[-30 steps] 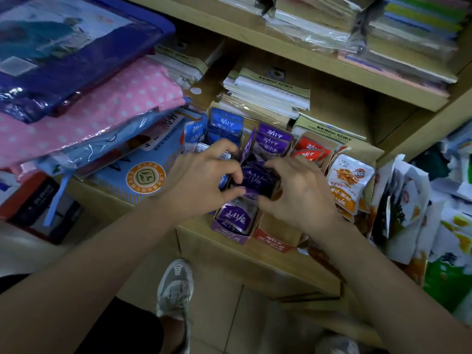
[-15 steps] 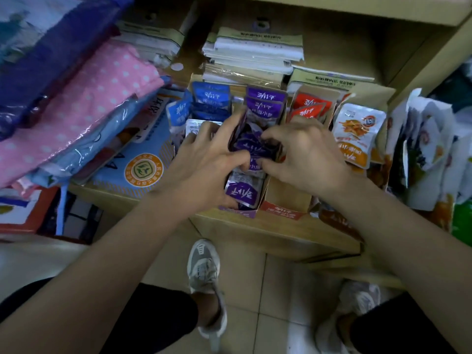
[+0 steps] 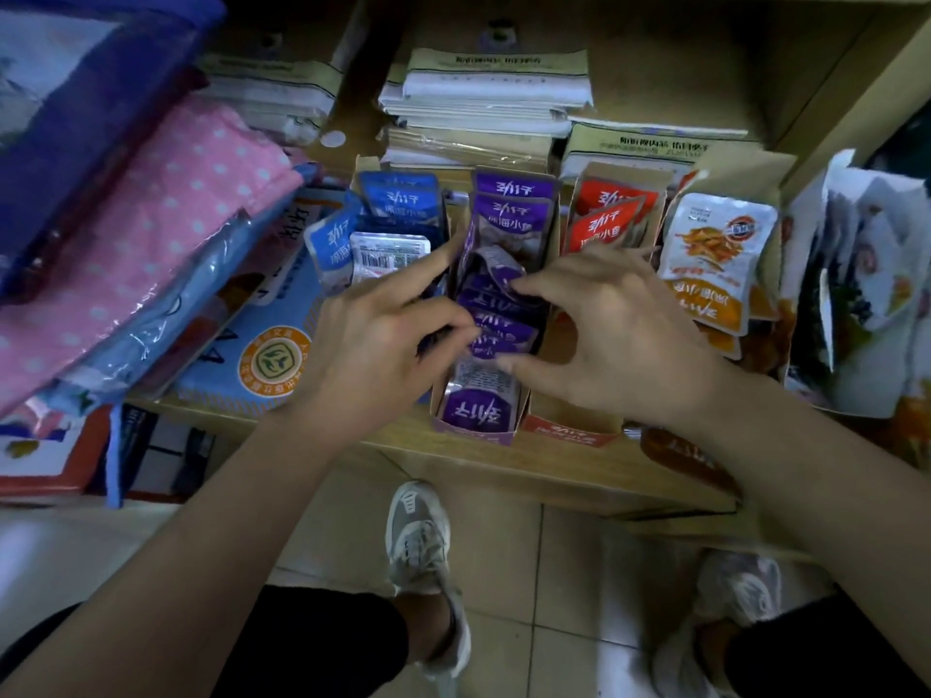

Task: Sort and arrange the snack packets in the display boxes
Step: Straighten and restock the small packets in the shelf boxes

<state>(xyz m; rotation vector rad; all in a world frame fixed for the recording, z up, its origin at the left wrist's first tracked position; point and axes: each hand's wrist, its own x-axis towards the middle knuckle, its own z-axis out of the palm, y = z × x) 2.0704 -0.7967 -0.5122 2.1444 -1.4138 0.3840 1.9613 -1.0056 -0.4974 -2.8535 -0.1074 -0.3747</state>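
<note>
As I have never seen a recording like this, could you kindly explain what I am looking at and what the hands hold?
No machine here: a person wears a camera on the head, so the one view looks down over their own arms. The left hand and right hand both pinch the purple packets in the purple display box on a wooden shelf. Beside it stand blue packets on the left, red packets on the right, orange packets further right. Stacked paper goods lie behind, a pink dotted bundle to the left. Below are the person's shoes on a tiled floor.
</note>
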